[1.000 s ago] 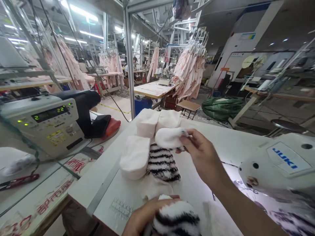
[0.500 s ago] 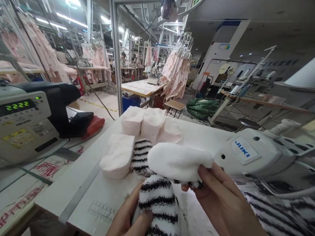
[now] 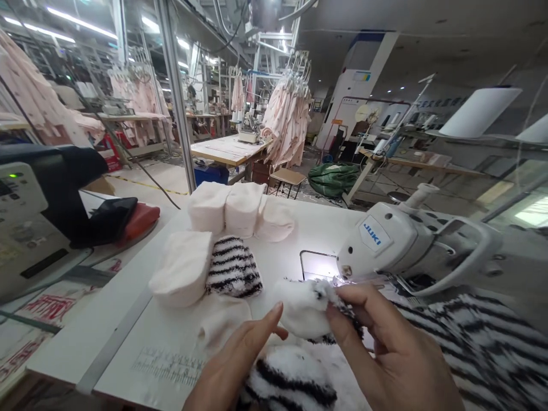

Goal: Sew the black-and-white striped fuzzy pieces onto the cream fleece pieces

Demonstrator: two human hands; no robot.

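Observation:
My right hand [image 3: 387,348] pinches a small white fleece piece [image 3: 302,308] with a striped underside, holding it just in front of the white JUKI sewing machine [image 3: 411,248]. My left hand [image 3: 231,368] lies beside it, its index finger stretched out and touching the white piece, resting over a black-and-white striped fleece piece [image 3: 291,379] near the bottom edge. Further back on the white table [image 3: 128,337] lie stacks of pale pink cut pieces [image 3: 182,268] and a striped stack [image 3: 233,274].
More pale pink stacks [image 3: 226,208] stand at the table's far edge. A larger striped fabric [image 3: 479,342] spreads to the right under the machine. Another machine's control box [image 3: 21,228] and a red-and-black object [image 3: 124,220] sit to the left. Pink garments [image 3: 286,120] hang behind.
My view has swung right and down, bringing the sewing machine in. My right hand carried the white piece from the stacks toward the machine's needle area; my left hand's finger now touches it.

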